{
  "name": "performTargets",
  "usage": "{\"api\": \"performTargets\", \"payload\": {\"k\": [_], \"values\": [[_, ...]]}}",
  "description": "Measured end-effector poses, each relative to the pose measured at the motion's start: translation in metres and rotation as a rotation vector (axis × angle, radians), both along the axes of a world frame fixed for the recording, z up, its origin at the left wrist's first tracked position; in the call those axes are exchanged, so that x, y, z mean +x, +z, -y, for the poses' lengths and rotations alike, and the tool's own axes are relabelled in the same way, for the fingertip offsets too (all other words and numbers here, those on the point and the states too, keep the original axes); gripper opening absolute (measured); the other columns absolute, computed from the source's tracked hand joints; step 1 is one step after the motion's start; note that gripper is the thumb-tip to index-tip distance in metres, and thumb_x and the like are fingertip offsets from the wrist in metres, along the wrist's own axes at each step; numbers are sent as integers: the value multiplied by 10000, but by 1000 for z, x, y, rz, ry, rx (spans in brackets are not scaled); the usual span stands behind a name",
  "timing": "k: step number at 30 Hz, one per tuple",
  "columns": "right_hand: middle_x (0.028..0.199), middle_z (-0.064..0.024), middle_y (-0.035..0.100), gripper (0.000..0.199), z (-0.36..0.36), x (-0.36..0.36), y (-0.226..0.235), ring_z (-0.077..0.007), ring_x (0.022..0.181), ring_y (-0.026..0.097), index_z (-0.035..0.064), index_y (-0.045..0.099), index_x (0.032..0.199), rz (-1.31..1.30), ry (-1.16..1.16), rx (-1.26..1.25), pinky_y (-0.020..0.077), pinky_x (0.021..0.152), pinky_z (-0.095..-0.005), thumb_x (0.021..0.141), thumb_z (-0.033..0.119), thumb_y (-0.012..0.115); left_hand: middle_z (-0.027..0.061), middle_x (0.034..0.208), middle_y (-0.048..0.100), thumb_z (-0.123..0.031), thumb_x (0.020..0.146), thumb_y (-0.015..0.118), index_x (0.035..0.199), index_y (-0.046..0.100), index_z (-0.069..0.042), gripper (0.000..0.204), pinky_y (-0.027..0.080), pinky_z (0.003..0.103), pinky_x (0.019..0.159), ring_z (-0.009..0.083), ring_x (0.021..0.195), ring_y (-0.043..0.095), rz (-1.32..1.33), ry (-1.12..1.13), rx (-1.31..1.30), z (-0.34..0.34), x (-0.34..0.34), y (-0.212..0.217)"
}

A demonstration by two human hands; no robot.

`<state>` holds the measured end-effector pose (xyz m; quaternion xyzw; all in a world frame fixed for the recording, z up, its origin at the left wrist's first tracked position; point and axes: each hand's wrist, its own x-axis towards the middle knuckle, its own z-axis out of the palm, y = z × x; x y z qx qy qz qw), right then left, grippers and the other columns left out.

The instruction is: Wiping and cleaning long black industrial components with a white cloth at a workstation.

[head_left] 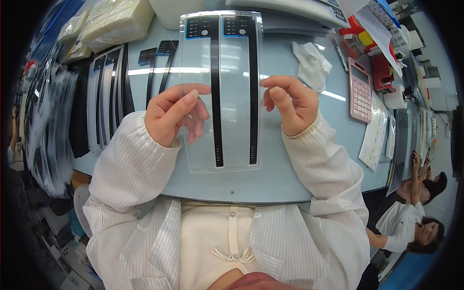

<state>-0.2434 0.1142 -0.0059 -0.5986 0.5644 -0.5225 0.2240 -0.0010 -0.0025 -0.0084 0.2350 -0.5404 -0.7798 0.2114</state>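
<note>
In front of me is a clear printed plastic sheet (236, 96). It bears two long black strips, each with a blue-edged dark panel and a small round pale spot at the top. At its left edge, my left hand (175, 112) grips it, thumb in front and some fingers showing through from behind. My right hand (293, 102) is at the opposite edge with bent fingers; its index fingertip touches the margin, and the other fingertips are partly hidden. Similar strips (155, 67) lie on the table beyond my left hand.
Stacked printed sheets (104, 96) and bagged cream material (116, 24) are on the left. A crumpled white tissue (311, 65), a pink calculator (360, 92) and a red tape dispenser (383, 72) are on the right of the table (232, 186). Other people (411, 222) sit farther right.
</note>
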Motion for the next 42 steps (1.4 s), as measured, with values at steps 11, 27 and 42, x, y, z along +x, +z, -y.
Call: {"api": "performTargets", "payload": {"k": [11, 27, 42], "values": [[773, -74, 638, 158, -1, 5, 2, -113, 628, 595, -37, 610, 1001, -64, 40, 22, 480, 599, -227, 912, 93, 597, 83, 760, 647, -211, 1006, 459, 1161, 596, -23, 279, 462, 234, 413, 146, 492, 586, -46, 25, 6, 1, 1, -2], [764, -68, 635, 143, 0, 4, 0, -103, 628, 591, -36, 608, 995, -66, 43, 3, 474, 581, -222, 911, 79, 594, 82, 766, 637, -224, 999, 476, 1154, 603, -38, 274, 476, 251, 433, 146, 519, 592, -5, 7, 49, 1, 2, 4], [714, -74, 644, 112, 3, 7, -1, -115, 618, 615, -38, 633, 956, -194, 10, -50, 474, 560, -209, 909, 51, 583, 40, 896, 660, -55, 908, 603, 1317, 536, -55, 413, 510, 244, 765, 104, 790, 614, 0, 406, -513, 47, 49, 46]]}}
